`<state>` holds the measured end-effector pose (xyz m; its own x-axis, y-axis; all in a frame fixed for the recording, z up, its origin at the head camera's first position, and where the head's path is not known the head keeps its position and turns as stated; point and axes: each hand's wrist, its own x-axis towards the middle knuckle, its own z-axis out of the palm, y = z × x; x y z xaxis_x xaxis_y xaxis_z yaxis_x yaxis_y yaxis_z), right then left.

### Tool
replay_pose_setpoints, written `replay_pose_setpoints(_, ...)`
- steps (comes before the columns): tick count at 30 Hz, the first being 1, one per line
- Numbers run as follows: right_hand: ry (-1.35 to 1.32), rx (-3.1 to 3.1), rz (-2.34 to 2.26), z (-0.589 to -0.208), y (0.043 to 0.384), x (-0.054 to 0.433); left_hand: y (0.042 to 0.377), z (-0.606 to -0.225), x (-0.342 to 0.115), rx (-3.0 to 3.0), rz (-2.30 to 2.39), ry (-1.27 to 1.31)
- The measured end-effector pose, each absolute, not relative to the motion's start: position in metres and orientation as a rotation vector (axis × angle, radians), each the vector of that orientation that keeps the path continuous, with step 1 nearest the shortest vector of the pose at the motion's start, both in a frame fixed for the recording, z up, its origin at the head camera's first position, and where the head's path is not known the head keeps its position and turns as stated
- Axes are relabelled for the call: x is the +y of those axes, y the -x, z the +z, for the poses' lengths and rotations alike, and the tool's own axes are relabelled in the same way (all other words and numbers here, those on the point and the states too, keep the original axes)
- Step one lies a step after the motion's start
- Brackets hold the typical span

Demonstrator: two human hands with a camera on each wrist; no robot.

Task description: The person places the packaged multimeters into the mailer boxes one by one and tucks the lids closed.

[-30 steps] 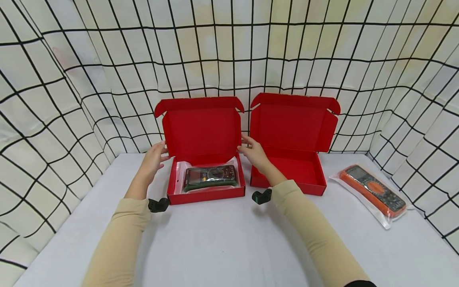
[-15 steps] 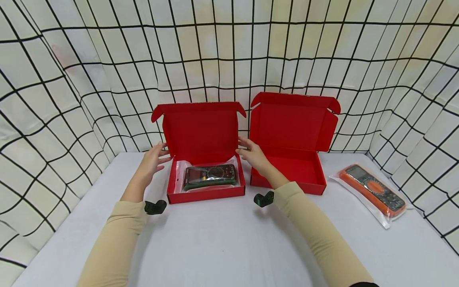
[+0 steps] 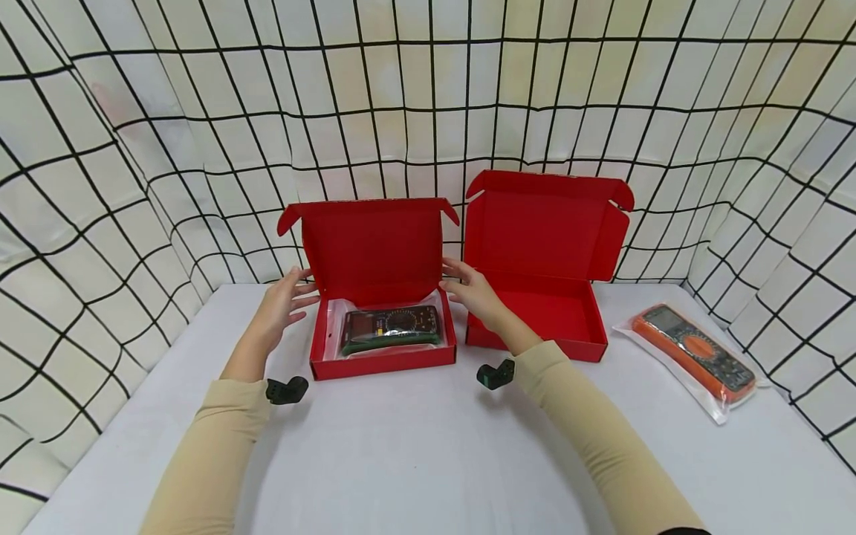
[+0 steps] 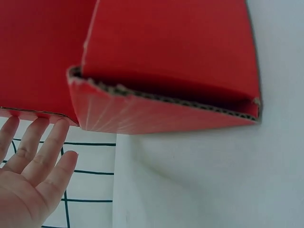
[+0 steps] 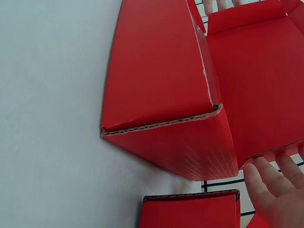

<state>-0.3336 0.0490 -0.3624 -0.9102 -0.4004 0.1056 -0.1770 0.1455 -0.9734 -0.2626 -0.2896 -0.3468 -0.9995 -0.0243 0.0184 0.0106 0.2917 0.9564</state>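
A red cardboard box (image 3: 384,362) stands on the table with its lid (image 3: 373,249) raised and leaning slightly forward. Inside lies a dark multimeter with a green edge (image 3: 391,327), sealed in a clear plastic bag. My left hand (image 3: 276,312) is at the lid's left side, fingers extended; in the left wrist view its fingertips (image 4: 57,126) touch the lid's side flap. On the opposite side, my right hand (image 3: 478,297) has straight fingers, and the right wrist view shows its fingertips (image 5: 259,164) against the other flap. Neither hand grips anything.
A second red box (image 3: 535,316), lid up and nothing inside, stands close on the right behind my right forearm. Farther right lies an orange multimeter (image 3: 695,349) in a clear bag. A black-gridded white cloth (image 3: 428,89) surrounds the white table (image 3: 401,453).
The left box's lid has tipped forward, its top edge coming lower. Both hands have stayed beside it, with the left fingers spreading a little. The second box and orange multimeter have not moved.
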Motion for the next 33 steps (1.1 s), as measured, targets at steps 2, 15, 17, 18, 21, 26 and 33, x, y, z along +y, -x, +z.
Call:
replay_pose_setpoints(2, 0.564, 2.239, -1.851, -0.363, 0.333, 0.05, 0.262, -0.348, -0.29, -2.503, -1.858, -0.011)
replay_pose_setpoints(15, 0.56, 2.26, -1.807, -0.364, 0.331, 0.056, 0.26, -0.356, -0.296, -2.499, -1.951, 0.054)
replay_pose_setpoints(17, 0.571, 2.261, -1.806, -0.364, 0.331, 0.058, 0.26, -0.357, -0.296, -2.498, -1.965, 0.065)
replay_pose_setpoints(18, 0.58, 2.257, -1.808, -0.364, 0.331, 0.059, 0.26, -0.357, -0.297, -2.497, -1.969, 0.071)
replay_pose_setpoints(21, 0.589, 2.244, -1.802, -0.364, 0.33, 0.062, 0.26, -0.358, -0.299, -2.495, -1.983, 0.092)
replay_pose_setpoints(26, 0.593, 2.199, -1.783, -0.365, 0.331, 0.066, 0.258, -0.359, -0.302, -2.491, -2.014, 0.116)
replay_pose_setpoints(33, 0.645, 2.148, -1.763, -0.366, 0.331, 0.069, 0.257, -0.362, -0.307, -2.473, -2.046, 0.127)
